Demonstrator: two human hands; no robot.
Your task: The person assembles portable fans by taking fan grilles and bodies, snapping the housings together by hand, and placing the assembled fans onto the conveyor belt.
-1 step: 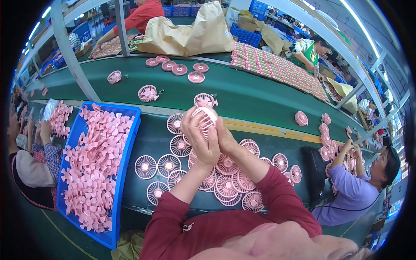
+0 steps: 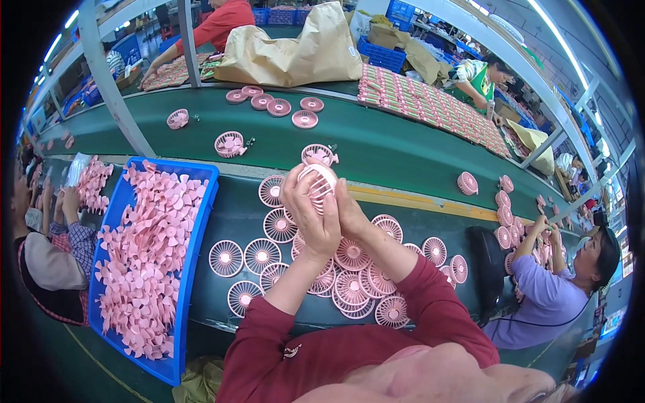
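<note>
Between my two hands, above the bench, I hold a pink fan cage (image 2: 320,187) with slotted sides, tilted on its edge. My left hand (image 2: 310,216) wraps its near left side, and my right hand (image 2: 348,213) presses on the right side. Fingers cover part of the cage, so its inside is hidden. Just beyond my fingertips, a pink fan housing (image 2: 318,154) with a blade inside sits on the green belt. Under and around my forearms lie several round pink fan grilles (image 2: 350,287), some overlapping.
At left stands a blue tray (image 2: 190,269) heaped with pink fan blades (image 2: 144,269). More fan housings (image 2: 230,144) and pink discs (image 2: 304,119) lie on the green conveyor belt (image 2: 396,148). A black object (image 2: 485,269) stands at right, near a co-worker in purple (image 2: 547,295). A metal post (image 2: 114,80) rises at left.
</note>
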